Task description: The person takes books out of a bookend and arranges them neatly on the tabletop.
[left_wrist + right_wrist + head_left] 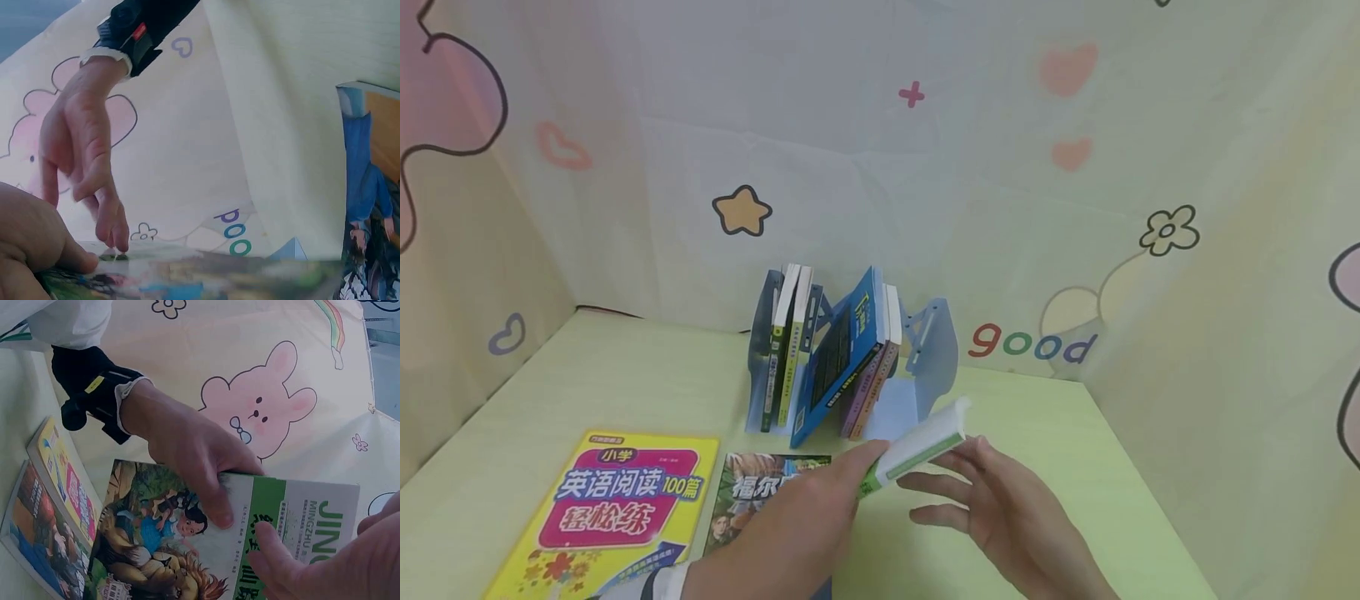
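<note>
My left hand [797, 521] grips a children's storybook [921, 446] by one side, lifted and tilted above the table. In the right wrist view its thumb presses on the cover [159, 534], which shows a girl in blue, a lion and a green title band. My right hand [1018, 517] is at the book's other end, fingers spread and loosely bent. Its fingertips are close to the book's edge; whether they touch it I cannot tell. Below the left arm lie a yellow English reading book [617, 508] and a dark-covered book [741, 483].
Behind the hands stands a blue-grey bookend rack [936, 350]. Two slim books [790, 358] stand in its left part; a blue book [846, 358] leans beside two white-edged books [880, 375]. A printed curtain [865, 192] surrounds the pale table [1052, 442].
</note>
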Demonstrator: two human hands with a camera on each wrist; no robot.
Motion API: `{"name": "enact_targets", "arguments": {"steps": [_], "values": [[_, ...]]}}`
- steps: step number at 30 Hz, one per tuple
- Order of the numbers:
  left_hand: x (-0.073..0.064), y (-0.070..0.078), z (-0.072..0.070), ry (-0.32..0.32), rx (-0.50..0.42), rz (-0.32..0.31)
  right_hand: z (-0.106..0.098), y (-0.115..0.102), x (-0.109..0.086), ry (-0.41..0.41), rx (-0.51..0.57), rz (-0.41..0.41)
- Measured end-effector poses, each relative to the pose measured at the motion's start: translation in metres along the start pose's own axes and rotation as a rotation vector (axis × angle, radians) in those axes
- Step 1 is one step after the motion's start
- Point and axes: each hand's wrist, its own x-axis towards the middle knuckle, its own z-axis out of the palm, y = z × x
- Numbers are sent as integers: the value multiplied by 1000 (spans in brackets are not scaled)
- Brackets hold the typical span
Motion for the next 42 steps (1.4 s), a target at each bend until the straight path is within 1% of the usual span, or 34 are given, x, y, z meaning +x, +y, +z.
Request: {"name": "enact_targets", "arguments": {"steps": [1,3,6,7,9,11,12,13,15,17,18,20,23,25,28,32,35,37,39,42], "values": [[0,0,-2,0,-18,-21,0,-1,1,-4,-8,-6],[0,-1,-5,18,-65,-38,-2,-1,2,-12,-39,-24],[-1,-3,-11,54,-120,-54,-4,-2,5,-1,-104,-54],[-2,-4,-13,78,-130,-44,-6,-2,7,13,-127,-63],[-4,-7,-17,126,-189,-32,-8,-2,10,55,-164,-78],[-5,-11,-22,184,-257,-18,-12,-2,15,109,-187,-102],[-6,-13,-24,206,-309,-28,-14,-3,18,146,-198,-109],[-7,-14,-27,224,-361,-50,-16,-3,21,186,-211,-119],[-9,-18,-32,251,-463,-112,-21,-4,27,261,-240,-148],[-12,-22,-39,258,-534,-197,-26,-5,34,336,-287,-180],[-14,-25,-42,262,-560,-227,-30,-6,37,368,-314,-198],[-17,-31,-49,271,-570,-268,-36,-9,45,431,-380,-229],[-24,-40,-60,277,-565,-305,-46,-15,56,507,-479,-264],[-28,-47,-66,280,-551,-328,-53,-18,64,546,-536,-275],[-37,-58,-76,278,-530,-357,-61,-21,75,583,-577,-283],[-50,-76,-85,288,-485,-367,-67,-23,89,603,-638,-281],[-60,-92,-90,297,-470,-367,-73,-22,101,612,-743,-259],[-64,-101,-92,298,-476,-379,-79,-19,110,621,-815,-244],[-68,-110,-94,297,-483,-390,-84,-16,119,631,-866,-226],[-73,-122,-96,301,-496,-404,-91,-10,132,637,-893,-213]]}}
